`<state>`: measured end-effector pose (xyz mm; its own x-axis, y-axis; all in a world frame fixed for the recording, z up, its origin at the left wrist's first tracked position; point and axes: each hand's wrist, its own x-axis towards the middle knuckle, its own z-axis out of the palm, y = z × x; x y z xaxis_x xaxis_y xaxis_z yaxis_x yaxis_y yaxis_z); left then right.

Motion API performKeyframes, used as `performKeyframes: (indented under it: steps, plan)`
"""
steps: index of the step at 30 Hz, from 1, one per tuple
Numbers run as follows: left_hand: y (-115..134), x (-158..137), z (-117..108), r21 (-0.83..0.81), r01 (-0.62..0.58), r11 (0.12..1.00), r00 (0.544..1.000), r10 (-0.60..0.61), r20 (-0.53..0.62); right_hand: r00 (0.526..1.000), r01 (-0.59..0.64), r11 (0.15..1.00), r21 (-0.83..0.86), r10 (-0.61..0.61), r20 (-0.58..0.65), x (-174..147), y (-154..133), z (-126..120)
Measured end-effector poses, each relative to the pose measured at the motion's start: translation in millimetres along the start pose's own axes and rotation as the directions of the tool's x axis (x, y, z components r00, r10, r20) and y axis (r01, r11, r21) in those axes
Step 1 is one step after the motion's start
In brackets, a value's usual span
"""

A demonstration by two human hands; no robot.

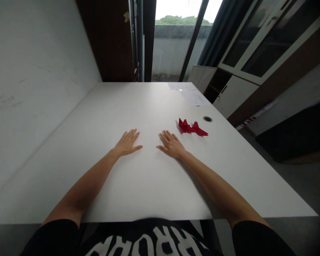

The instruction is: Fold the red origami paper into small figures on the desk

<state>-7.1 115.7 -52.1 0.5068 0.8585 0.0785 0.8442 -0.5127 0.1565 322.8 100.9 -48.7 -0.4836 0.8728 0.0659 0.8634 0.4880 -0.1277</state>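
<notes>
Two small, pointed figures of folded red paper sit right of the frame's centre: the left red figure (185, 125) and the right red figure (199, 129). They look set end to end on a smooth white counter (149, 185), though whether they actually touch is hard to tell.

The bare left hand (127, 143) lies palm down just left of centre, its fingers slightly spread and the thumb held well out. The bare right hand (173, 145) lies flat at the middle of the frame, fingers a little apart, thumb pointing left. Neither hand grips anything.

The right hand is the nearer one to the paper, so the likeliest mishap is a careless sideways sweep — knuckles could knock the left red figure into its neighbour and shift both. The folds look light and thin; a firm pinch would probably crush a peak or open a crease. A push toward the upper right could bring a figure to the dark round hole (207, 119) in the counter — a corner might catch on its rim. Farther up, loose white sheets (193, 96) could slide if brushed by a long reach.
</notes>
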Motion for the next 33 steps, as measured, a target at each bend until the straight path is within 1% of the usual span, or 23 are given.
performKeyframes:
  steps: [3, 12, 22, 33]
  plan:
    - [-1.1, 0.4, 1.0, -0.002, 0.003, 1.000, 1.000, -0.003, 0.004, 0.999, -0.004, 1.000, 0.005, 0.004, 0.036, 1.0, -1.1, -0.2]
    - [-0.2, 0.1, 3.6, 0.005, 0.000, 1.000, 1.000, 0.000, 0.001, 0.998, -0.011, 1.000, 0.012, 0.010, 0.065, 2.0, -0.5, -0.7]
    - [-1.9, 1.7, 5.6, 0.024, 0.000, 1.000, 1.000, 0.000, 0.022, 0.998, -0.005, 1.000, 0.011, 0.004, 0.067, 2.2, 1.3, 0.9]
    - [0.2, 1.2, 6.0, 0.019, 0.007, 1.000, 1.000, -0.007, -0.004, 0.998, -0.010, 1.000, 0.008, 0.009, 0.062, 1.2, 0.6, -0.9]
